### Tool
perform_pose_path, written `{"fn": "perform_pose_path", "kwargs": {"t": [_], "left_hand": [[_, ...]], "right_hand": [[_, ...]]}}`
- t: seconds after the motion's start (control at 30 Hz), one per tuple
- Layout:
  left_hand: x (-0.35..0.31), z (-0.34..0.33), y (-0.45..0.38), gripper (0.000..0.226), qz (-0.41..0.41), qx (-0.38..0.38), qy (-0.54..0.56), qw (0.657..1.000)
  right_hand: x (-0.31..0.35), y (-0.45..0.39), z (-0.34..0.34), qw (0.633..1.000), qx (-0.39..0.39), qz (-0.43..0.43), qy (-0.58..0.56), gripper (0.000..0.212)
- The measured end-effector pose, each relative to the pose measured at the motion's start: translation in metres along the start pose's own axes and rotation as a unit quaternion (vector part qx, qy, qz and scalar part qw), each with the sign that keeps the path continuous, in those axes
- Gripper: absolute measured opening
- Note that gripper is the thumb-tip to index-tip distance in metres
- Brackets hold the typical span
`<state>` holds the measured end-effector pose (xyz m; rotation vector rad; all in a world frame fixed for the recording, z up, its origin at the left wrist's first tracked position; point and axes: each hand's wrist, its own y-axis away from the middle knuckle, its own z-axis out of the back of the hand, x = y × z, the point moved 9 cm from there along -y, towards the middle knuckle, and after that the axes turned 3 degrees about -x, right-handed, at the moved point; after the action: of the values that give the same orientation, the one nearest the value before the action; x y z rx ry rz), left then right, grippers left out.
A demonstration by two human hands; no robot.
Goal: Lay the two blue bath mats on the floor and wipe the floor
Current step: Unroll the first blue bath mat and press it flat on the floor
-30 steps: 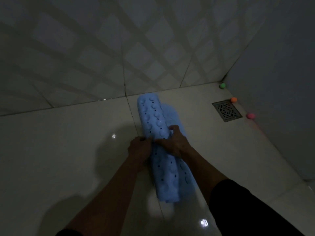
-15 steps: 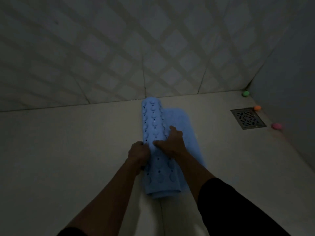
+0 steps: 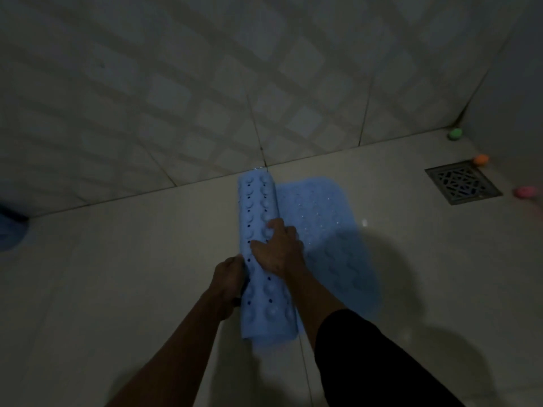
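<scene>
A blue bath mat (image 3: 323,224) lies partly unrolled on the pale tiled floor (image 3: 117,274), its far end near the wall. Its flat part spreads to the right. The rolled part (image 3: 258,201), covered in suction cups, runs along the left side. My right hand (image 3: 277,249) rests on top of the roll with fingers curled over it. Against the roll's left edge, my left hand (image 3: 230,277) grips it. A second blue object (image 3: 10,227) shows at the far left edge, mostly cut off.
A tiled wall (image 3: 264,83) rises just behind the mat. A square metal floor drain (image 3: 462,182) sits at the right, with a green ball (image 3: 454,133), an orange ball (image 3: 481,159) and a pink ball (image 3: 526,191) along the right wall. The room is dim.
The roll has moved left and more flat mat lies spread to its right. Both hands stay on the roll. The view has shifted left.
</scene>
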<state>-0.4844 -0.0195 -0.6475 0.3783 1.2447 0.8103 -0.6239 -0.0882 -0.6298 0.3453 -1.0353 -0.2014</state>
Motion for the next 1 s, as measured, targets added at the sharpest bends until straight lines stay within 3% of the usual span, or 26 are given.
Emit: {"fn": "perform_pose_path", "kwargs": {"t": [0.13, 0.27, 0.33, 0.47, 0.57, 0.67, 0.8, 0.9, 1.0], "left_hand": [[0.002, 0.018, 0.003, 0.024, -0.037, -0.003, 0.01, 0.999], [0.009, 0.034, 0.004, 0.035, -0.032, 0.01, 0.024, 0.999], [0.009, 0.044, 0.005, 0.033, -0.042, 0.013, 0.025, 0.999], [0.011, 0.071, -0.005, 0.032, -0.047, 0.005, 0.016, 0.999], [0.017, 0.089, -0.012, 0.025, -0.057, 0.016, 0.027, 0.998], [0.024, 0.098, -0.02, 0.036, -0.063, 0.04, 0.055, 0.996], [0.039, 0.113, -0.034, 0.043, -0.038, 0.068, 0.038, 0.996], [0.049, 0.134, -0.045, 0.037, -0.02, 0.065, 0.027, 0.997], [0.05, 0.15, -0.049, 0.038, -0.036, 0.062, 0.047, 0.996]], "right_hand": [[-0.002, 0.0, -0.012, 0.999, -0.011, -0.024, 0.03, 0.077], [-0.001, 0.008, -0.038, 0.999, 0.028, -0.03, 0.003, 0.098], [0.006, 0.011, -0.045, 1.0, 0.021, -0.009, -0.007, 0.093], [0.028, 0.012, -0.048, 0.999, -0.005, 0.041, 0.014, 0.055], [0.038, 0.016, -0.065, 0.999, 0.005, 0.031, 0.023, 0.074], [0.042, 0.017, -0.087, 0.997, 0.036, 0.0, 0.07, 0.093], [0.05, 0.018, -0.11, 0.998, 0.038, -0.014, 0.056, 0.075], [0.062, 0.018, -0.123, 0.997, 0.013, 0.019, 0.08, 0.078], [0.077, 0.022, -0.126, 0.993, -0.027, 0.058, 0.101, 0.066]]}}
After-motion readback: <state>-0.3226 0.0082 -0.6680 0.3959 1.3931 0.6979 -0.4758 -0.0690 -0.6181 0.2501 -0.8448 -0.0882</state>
